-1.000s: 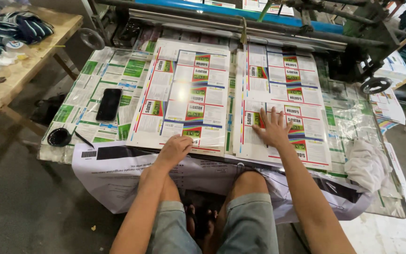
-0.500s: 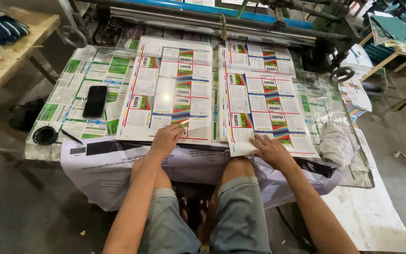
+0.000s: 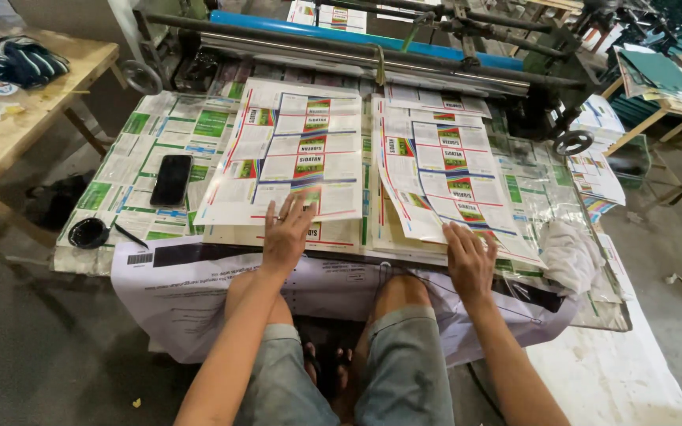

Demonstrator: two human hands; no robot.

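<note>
Head view of a seated person at a sheet-covered table (image 3: 112, 260) before a printing machine with a blue roller (image 3: 341, 28) along the top of the frame. The left hand (image 3: 287, 230), open with fingers spread, presses flat on the near edge of the left printed sheet (image 3: 294, 150) at centre frame; the right hand (image 3: 470, 260), also open and holding nothing, rests on the near corner of the right printed sheet (image 3: 444, 173), which lies skewed on its stack, right of centre. To do this step well (judging from the lie of the paper), the top sheet should be slid by light palm pressure, its edges kept square to the stack beneath, one sheet moving at a time. A black phone (image 3: 171, 179) and a small black dish (image 3: 88, 233) lie at left; a white rag (image 3: 570, 252) lies at lower right. Compared with the frame half a second earlier, the left hand has opened from a curled pinch to a flat press, and the right sheet has turned further askew.
</note>
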